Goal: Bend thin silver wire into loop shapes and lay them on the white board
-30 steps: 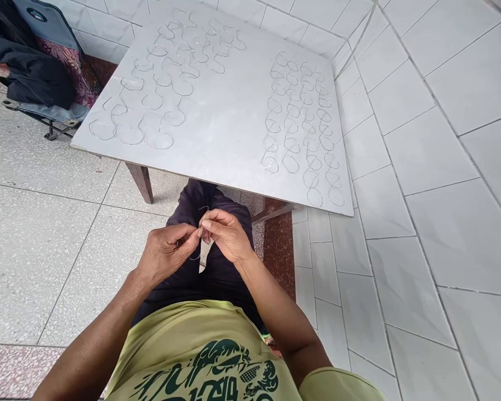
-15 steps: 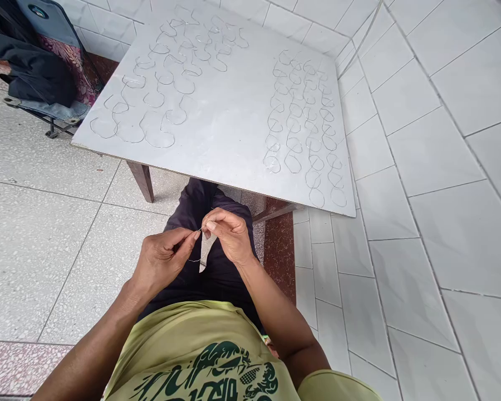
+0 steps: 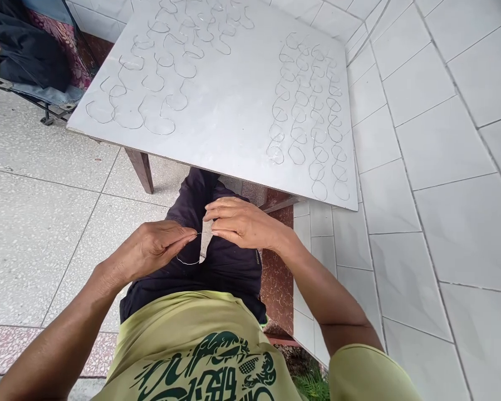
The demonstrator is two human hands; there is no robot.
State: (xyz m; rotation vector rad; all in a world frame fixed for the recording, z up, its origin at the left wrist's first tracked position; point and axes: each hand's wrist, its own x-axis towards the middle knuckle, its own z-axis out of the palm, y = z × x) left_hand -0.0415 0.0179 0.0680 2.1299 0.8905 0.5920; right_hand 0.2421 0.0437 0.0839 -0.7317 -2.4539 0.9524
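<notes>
Over my lap, my left hand (image 3: 162, 245) is closed, pinching a thin wire (image 3: 187, 263) between thumb and fingertips. The wire curves below the fingers in a loop, and a short straight stretch runs from the pinch towards the other hand. Opposite it, my right hand (image 3: 246, 223) is closed on a small tapering grey-beige strip (image 3: 204, 248), which hangs down from its thumb and fingers. Whether it is paper or cloth I cannot tell. The straight part of the wire meets the strip at the right fingertips, where its end is hidden.
A white-topped table (image 3: 237, 122) stands in front of my knees. Open curved wires (image 3: 154, 83) lie on its left part, and rows of looped wires (image 3: 298, 114) on its right. A tiled wall (image 3: 442, 139) closes the right side. A folding chair (image 3: 62, 94) with dark clothing stands at left.
My right hand has turned flatter, with its forearm swung out to the right. The hands are slightly farther apart, and more of the wire's curve shows. The view has shifted a little.
</notes>
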